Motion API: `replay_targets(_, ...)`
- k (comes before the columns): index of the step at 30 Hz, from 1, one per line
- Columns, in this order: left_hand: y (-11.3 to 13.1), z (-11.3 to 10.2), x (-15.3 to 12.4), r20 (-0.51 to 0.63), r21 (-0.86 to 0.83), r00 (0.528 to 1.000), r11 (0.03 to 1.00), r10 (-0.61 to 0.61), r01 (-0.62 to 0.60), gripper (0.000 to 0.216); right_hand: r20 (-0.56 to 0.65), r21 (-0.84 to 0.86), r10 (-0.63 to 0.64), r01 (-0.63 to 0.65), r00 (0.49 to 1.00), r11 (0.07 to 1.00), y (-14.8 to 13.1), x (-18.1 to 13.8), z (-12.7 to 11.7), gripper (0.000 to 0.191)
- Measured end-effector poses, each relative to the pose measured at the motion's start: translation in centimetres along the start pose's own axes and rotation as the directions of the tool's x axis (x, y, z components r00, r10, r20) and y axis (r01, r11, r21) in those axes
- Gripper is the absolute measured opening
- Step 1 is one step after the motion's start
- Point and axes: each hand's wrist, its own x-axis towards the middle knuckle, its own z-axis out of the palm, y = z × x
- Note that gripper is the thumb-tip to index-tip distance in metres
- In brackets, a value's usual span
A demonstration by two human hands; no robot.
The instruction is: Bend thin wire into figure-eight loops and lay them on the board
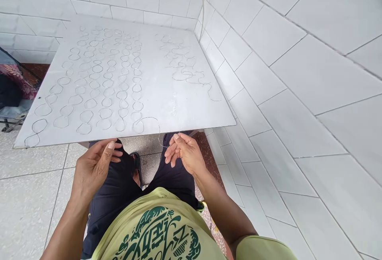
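Our right hand (pixel 188 152) pinches a bent wire (pixel 159 128), lower middle; our left hand (pixel 94 162) is loosely spread; looped wires (pixel 97 72) at left look done; loose wires (pixel 182 80), upper right, seem not yet done.

Wire (pixel 159 130) partly hidden in right grip (pixel 187 152), shirt (pixel 162 218) cropped

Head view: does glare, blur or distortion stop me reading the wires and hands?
Head view: lighting bright and diffuse, with both hands, left and right, fairly sharp; head view: wire loops fade toward the far end of the white board, pale on pale; head view: wall tiles look stretched at right, and the top right corner is dark and blurred.
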Motion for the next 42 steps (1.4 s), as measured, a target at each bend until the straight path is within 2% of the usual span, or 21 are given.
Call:
replay_targets(7, -3.9, -0.9, 0.8, -0.007, 0.044, 0.994, 0.993, -0.107, 0.107, 0.047, -0.091, 0.053, -0.047, 0.052, 0.995, 0.997, -1.0, 2.0, -1.9, 0.045)
replay_targets(11, -4.9, -0.1, 0.3, 0.073, 0.069, 0.992, 0.993, -0.106, 0.101, 0.044, -0.129, 0.066, -0.068, 0.077, 0.989, 0.995, -1.1, 2.5, -2.1, 0.046)
replay_targets(14, -3.7, 1.7, -0.5, 0.115, 0.091, 0.993, 0.996, -0.033, 0.023, 0.046, -0.124, 0.061, -0.052, 0.06, 0.991, 0.996, -0.6, 2.3, -1.5, 0.048)
replay_targets(18, -0.1, 4.9, -0.5, 0.128, 0.227, 0.961, 0.936, 0.246, -0.27, 0.044, -0.098, 0.044, -0.044, 0.048, 0.994, 0.998, 0.6, 1.6, 0.1, 0.048)
replay_targets(20, 1.6, 6.4, 0.3, 0.114, 0.269, 0.934, 0.894, 0.339, -0.358, 0.044, -0.084, 0.034, -0.045, 0.048, 0.995, 0.998, 1.2, 1.1, 1.1, 0.047)
replay_targets(23, 3.1, 8.0, 1.7, 0.153, 0.319, 0.921, 0.865, 0.357, -0.388, 0.044, -0.066, 0.016, -0.039, 0.04, 0.997, 0.999, 2.1, 0.6, 2.4, 0.045)
replay_targets(27, 2.9, 8.8, 2.6, 0.2, 0.311, 0.911, 0.859, 0.36, -0.407, 0.03, -0.069, -0.029, -0.039, 0.037, 0.997, 0.999, 2.8, 0.2, 3.0, 0.044)
replay_targets(29, 2.4, 8.6, 2.7, 0.211, 0.29, 0.907, 0.863, 0.363, -0.413, 0.03, -0.101, -0.108, -0.058, 0.047, 0.993, 0.993, 2.5, 0.0, 2.6, 0.044)
replay_targets(31, 1.8, 8.3, 2.6, 0.241, 0.276, 0.898, 0.862, 0.367, -0.426, 0.029, -0.172, -0.257, -0.146, 0.099, 0.974, 0.961, 1.5, -0.1, 1.8, 0.043)
replay_targets(33, 1.6, 8.0, 2.4, 0.304, 0.271, 0.872, 0.843, 0.383, -0.465, 0.03, -0.228, -0.439, -0.287, 0.165, 0.93, 0.883, -0.1, -0.2, 0.9, 0.039)
replay_targets(35, 1.6, 7.8, 2.1, 0.39, 0.269, 0.825, 0.806, 0.409, -0.527, 0.03, -0.18, -0.558, -0.355, 0.202, 0.918, 0.805, -2.0, 0.0, 0.4, 0.032)
replay_targets(37, 1.8, 7.9, 1.6, 0.488, 0.263, 0.758, 0.755, 0.433, -0.601, 0.03, -0.042, -0.617, -0.334, 0.239, 0.941, 0.75, -3.6, 0.6, 0.2, 0.03)
replay_targets(40, 2.0, 8.0, 1.0, 0.614, 0.225, 0.651, 0.691, 0.447, -0.687, 0.033, 0.181, -0.678, -0.211, 0.277, 0.961, 0.68, -5.0, 1.5, 0.1, 0.028)
replay_targets(42, 1.9, 8.0, 0.7, 0.658, 0.203, 0.609, 0.675, 0.443, -0.71, 0.037, 0.254, -0.7, -0.148, 0.287, 0.956, 0.654, -5.1, 1.9, 0.0, 0.026)
